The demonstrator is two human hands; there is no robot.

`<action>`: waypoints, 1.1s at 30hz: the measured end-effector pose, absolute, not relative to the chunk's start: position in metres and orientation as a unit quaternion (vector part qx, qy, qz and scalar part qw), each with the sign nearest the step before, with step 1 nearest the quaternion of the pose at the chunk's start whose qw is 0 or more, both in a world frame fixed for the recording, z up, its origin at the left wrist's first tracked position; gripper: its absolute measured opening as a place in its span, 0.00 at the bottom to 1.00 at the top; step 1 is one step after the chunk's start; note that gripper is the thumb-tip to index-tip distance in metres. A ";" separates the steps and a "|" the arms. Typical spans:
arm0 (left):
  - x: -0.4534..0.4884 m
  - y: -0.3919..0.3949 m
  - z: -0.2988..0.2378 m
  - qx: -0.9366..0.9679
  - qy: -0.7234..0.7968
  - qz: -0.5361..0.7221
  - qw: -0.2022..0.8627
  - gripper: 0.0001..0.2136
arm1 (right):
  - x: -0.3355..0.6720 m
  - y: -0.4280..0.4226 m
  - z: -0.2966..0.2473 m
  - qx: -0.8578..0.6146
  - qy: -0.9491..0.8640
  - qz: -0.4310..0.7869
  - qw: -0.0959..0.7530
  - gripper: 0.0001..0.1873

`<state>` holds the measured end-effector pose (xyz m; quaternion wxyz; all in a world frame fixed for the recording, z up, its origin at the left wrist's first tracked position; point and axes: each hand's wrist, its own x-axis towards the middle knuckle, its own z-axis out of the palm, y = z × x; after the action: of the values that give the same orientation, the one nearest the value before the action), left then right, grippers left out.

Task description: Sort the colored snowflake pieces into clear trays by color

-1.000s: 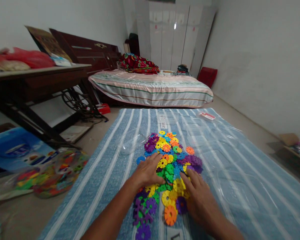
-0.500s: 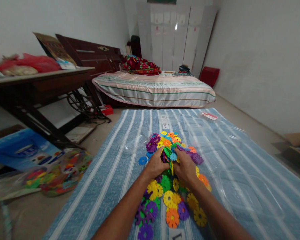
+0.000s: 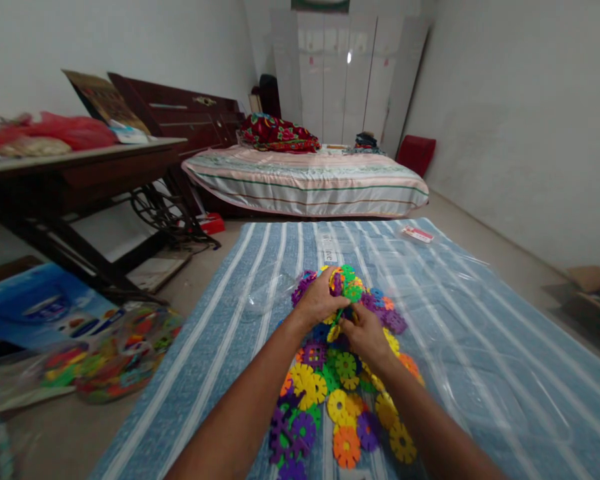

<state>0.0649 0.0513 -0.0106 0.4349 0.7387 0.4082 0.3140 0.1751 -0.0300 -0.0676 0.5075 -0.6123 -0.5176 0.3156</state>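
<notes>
Since a second ago both hands have lifted off the flat disc pile [image 3: 343, 400]. The left hand [image 3: 319, 301] and right hand [image 3: 364, 335] now clamp their fingers on a cluster of discs [image 3: 347, 283], held just above the pile on the striped mat [image 3: 220, 347].

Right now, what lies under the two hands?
Loose coloured discs on the striped mat; the left hand and right hand grip a clump, hiding the pieces directly beneath.
</notes>
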 end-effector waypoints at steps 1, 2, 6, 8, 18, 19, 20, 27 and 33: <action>0.065 0.056 -0.011 0.752 0.403 0.302 0.425 0.32 | 0.175 -0.036 -0.066 -0.615 -0.550 0.290 0.485 0.15; 0.065 0.060 -0.010 0.769 0.401 0.287 0.408 0.31 | 0.176 -0.041 -0.065 -0.614 -0.579 0.266 0.465 0.15; 0.064 0.081 -0.004 0.819 0.450 0.222 0.277 0.26 | 0.191 -0.053 -0.059 -0.638 -0.632 0.146 0.415 0.15; 0.065 0.089 -0.003 0.831 0.490 0.174 0.200 0.20 | 0.201 -0.052 -0.059 -0.683 -0.621 0.086 0.375 0.16; 0.094 0.103 -0.023 0.843 0.529 -0.071 0.066 0.28 | 0.218 -0.026 -0.066 -0.857 -0.489 0.078 0.142 0.24; 0.096 0.103 -0.024 0.844 0.526 -0.079 0.067 0.29 | 0.218 -0.025 -0.067 -0.854 -0.492 0.083 0.149 0.24; 0.096 0.102 -0.024 0.848 0.520 -0.082 0.067 0.29 | 0.216 -0.024 -0.069 -0.847 -0.499 0.088 0.162 0.23; 0.075 0.074 -0.018 0.884 0.452 -0.030 0.112 0.23 | 0.198 -0.015 -0.084 -0.751 -0.519 0.157 0.376 0.23; 0.049 0.036 -0.025 0.867 0.438 0.073 0.226 0.15 | 0.177 -0.001 -0.076 -0.625 -0.520 0.257 0.522 0.20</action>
<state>0.0485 0.0363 -0.0250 0.2259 0.8669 0.4384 0.0728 0.1765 -0.0007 -0.0756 0.5218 -0.6255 -0.5200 0.2572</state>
